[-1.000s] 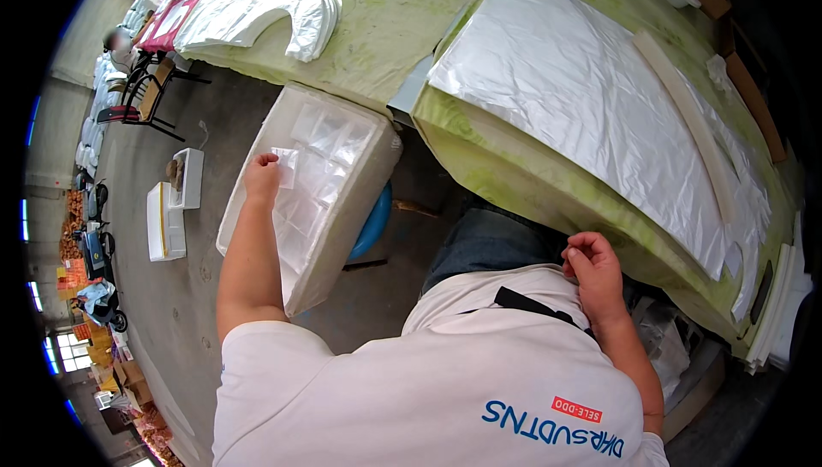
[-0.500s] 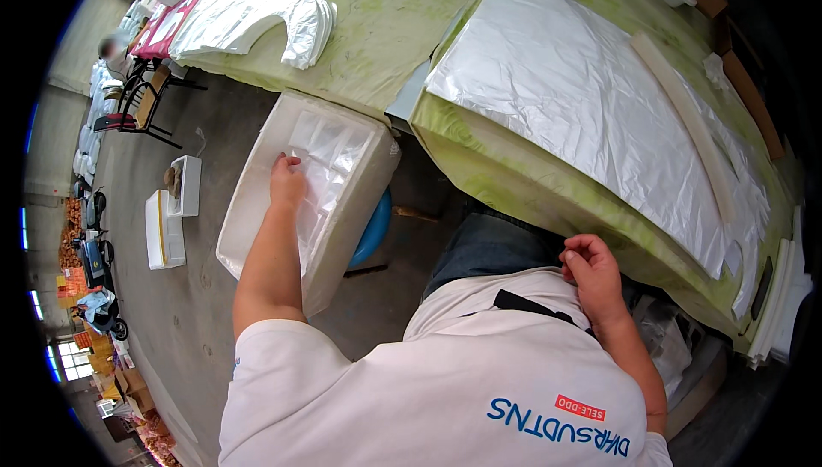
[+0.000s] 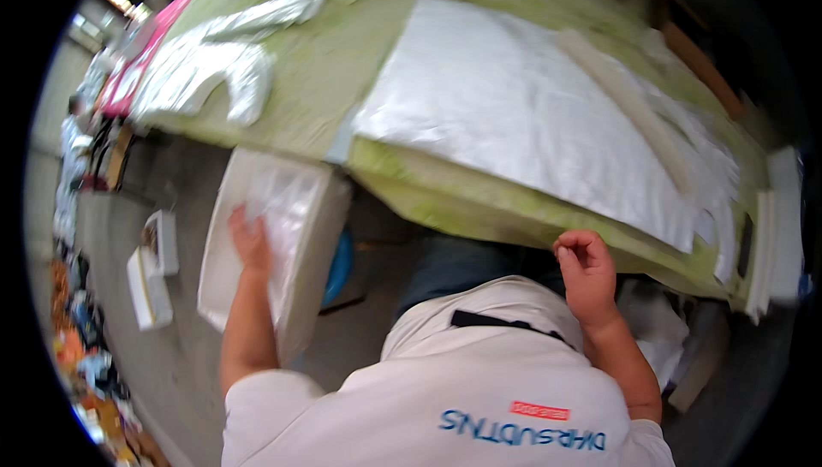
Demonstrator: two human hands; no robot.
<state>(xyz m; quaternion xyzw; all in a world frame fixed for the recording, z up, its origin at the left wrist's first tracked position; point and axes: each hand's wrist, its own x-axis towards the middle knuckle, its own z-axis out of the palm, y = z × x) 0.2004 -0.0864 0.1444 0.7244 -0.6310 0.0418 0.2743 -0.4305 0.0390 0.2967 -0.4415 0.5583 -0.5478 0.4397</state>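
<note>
Clear plastic bags (image 3: 287,197), blurred on my feed, lie in the white foam box (image 3: 315,249), left of centre in the frame. I can't make out any marking on bags or box. Left hand (image 3: 251,240) is over the box's left part, fingers (image 3: 239,214) spread apart, nothing visible in them; can't tell if they touch the bags. Right hand (image 3: 587,279), right of centre, is near the tabletop's front edge, fingers curled in toward the thumb; can't tell whether the tips meet.

Writing: only on the white shirt (image 3: 385,411), lower centre. Large blue lettering (image 3: 522,433) runs upside down in my view, small red label (image 3: 539,410) just above it, pale print too smeared for me to read.

Surface: tabletop (image 3: 317,103) across the upper frame, covered in stained yellow-green material. Large white sheeting (image 3: 497,99) on its right half, long beige strip (image 3: 625,107) on top. Cut white pieces (image 3: 180,82) upper left, pink cloth (image 3: 158,35) beyond them.

Room: grey floor (image 3: 188,339) lower left, two small white containers (image 3: 147,287) on it. Blue seat (image 3: 340,270) just right of the box. Cardboard (image 3: 702,69) upper right. Far-left clutter is blurred.
</note>
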